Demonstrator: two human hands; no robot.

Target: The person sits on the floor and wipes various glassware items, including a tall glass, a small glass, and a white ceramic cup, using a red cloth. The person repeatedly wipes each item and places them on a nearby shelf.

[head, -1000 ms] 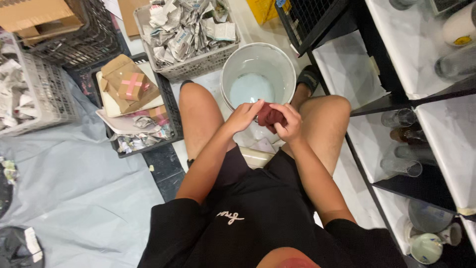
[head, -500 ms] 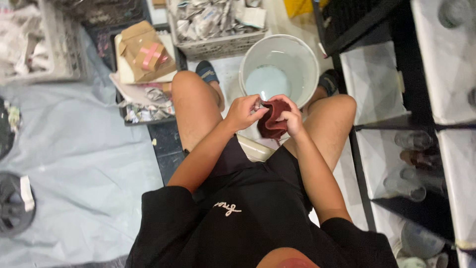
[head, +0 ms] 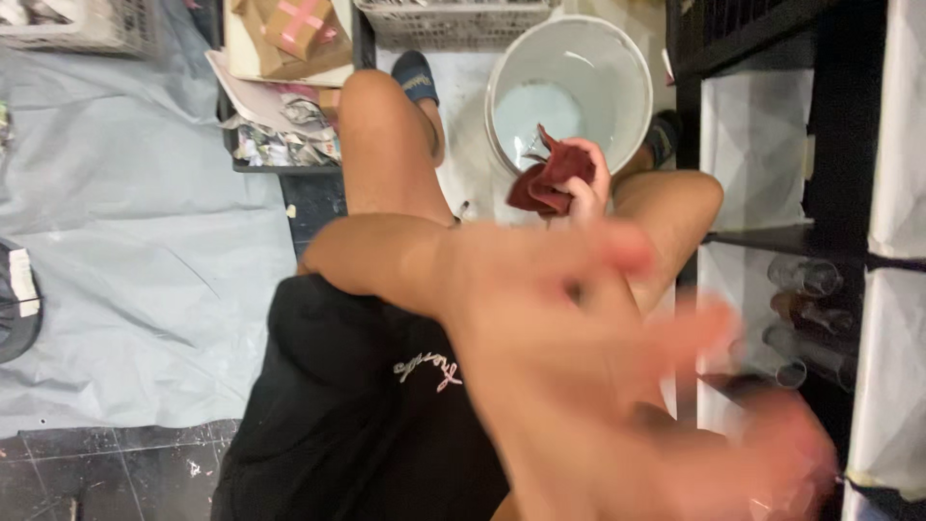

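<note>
Fingers spread wide and blurred, the left hand (head: 617, 367) now fills the lower middle of the view, raised close to the camera with nothing in it; half a second ago it was down by the bucket (head: 569, 92), touching the dark red cloth (head: 545, 178) together with the other hand. The right hand (head: 584, 178) alone holds the cloth now, fingers curled around the bunched fabric just at the near rim of the bucket, above the gap between the bare knees. The white bucket stands on the floor between the person's feet, pale water at its bottom. Left of the bucket, past the knee, a tray of cardboard and paper scraps (head: 280, 87) lies beside a grey sheet (head: 125, 260). Right of the bucket stands a black shelf (head: 830, 116) with glass jars (head: 805, 309).
</note>
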